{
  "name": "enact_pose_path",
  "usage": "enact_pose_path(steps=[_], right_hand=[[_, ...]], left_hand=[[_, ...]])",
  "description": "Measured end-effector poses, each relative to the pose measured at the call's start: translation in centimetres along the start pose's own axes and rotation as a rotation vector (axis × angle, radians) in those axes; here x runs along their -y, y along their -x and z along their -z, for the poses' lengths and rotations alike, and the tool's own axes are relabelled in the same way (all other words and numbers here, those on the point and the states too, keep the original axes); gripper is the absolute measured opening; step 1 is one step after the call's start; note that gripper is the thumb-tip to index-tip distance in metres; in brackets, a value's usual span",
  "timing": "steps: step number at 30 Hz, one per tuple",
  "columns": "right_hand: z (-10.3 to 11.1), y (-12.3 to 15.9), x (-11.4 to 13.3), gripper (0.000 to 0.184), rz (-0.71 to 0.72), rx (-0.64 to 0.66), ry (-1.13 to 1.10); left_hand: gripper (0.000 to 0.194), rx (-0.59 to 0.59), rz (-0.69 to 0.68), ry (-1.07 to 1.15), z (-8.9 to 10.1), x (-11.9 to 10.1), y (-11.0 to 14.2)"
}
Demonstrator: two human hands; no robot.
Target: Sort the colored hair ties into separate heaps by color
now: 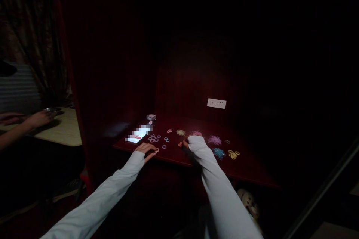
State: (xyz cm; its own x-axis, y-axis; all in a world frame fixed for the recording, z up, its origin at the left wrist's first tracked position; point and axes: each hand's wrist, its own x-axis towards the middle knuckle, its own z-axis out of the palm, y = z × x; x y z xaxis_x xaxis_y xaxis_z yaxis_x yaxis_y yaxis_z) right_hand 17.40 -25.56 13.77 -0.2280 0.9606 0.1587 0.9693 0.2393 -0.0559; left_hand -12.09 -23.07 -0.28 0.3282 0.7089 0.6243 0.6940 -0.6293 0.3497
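My left hand [146, 148] rests at the front left of the dark red table, thumb and index finger closed on a pink hair tie [157, 150]. A loose purple hair tie [164, 146] lies just right of it, with a cluster of purple and pink hair ties [153, 139] beyond. My right hand [185, 142] is bent inward with curled fingers, largely hidden by its pale sleeve; what it holds is too dark to make out. A pile of pink bands [196, 133] shows behind its wrist, and a cream pile [181, 132] lies to the left.
A lit phone [138, 134] and a clear round container [151, 117] are at the left. Purple bands [214, 140], blue bands [219, 153] and yellow hair ties [233, 154] lie right. A socket [217, 103] is on the back wall. Another person's hand [39, 119] is beyond the partition.
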Motion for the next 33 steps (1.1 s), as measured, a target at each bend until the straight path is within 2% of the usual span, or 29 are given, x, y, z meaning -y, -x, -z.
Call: enact_pose_path(steps=[5,10,14,18,21,24,27,30,33], right_hand=[[-0.9,-0.1,-0.1,0.034,0.023,-0.022,-0.021],[-1.1,-0.2,0.1,0.036,0.044,0.024,0.043],[-1.2,-0.5,0.2,0.037,0.049,0.061,0.049],[-1.4,-0.9,0.5,0.035,0.091,0.019,-0.066],[-1.6,-1.2,0.9,0.041,0.127,-0.007,-0.179],[-1.8,-1.3,1.4,0.045,0.151,-0.001,-0.223],[-2.2,-1.2,1.4,0.043,0.160,0.006,-0.204],[-2.5,-1.2,0.8,0.039,0.156,-0.011,-0.194],[-2.4,-1.2,0.0,0.038,0.122,-0.015,-0.195]], left_hand=[[0.016,0.068,-0.027,-0.076,0.2,-0.2,0.7],[0.020,0.030,-0.049,-0.102,1.1,-1.3,1.1],[0.022,0.027,-0.020,-0.060,1.3,-1.5,0.0],[0.017,-0.001,0.088,0.017,0.6,-1.9,-2.9],[0.018,-0.055,0.200,0.114,-0.7,-2.9,-5.8],[0.018,0.020,0.253,0.305,-2.2,-3.9,-8.9],[0.015,0.058,0.280,0.368,-3.3,-4.0,-12.1],[0.015,0.062,0.333,0.327,-3.6,-3.1,-15.0],[0.012,0.085,0.330,0.083,-3.5,-1.6,-17.0]])
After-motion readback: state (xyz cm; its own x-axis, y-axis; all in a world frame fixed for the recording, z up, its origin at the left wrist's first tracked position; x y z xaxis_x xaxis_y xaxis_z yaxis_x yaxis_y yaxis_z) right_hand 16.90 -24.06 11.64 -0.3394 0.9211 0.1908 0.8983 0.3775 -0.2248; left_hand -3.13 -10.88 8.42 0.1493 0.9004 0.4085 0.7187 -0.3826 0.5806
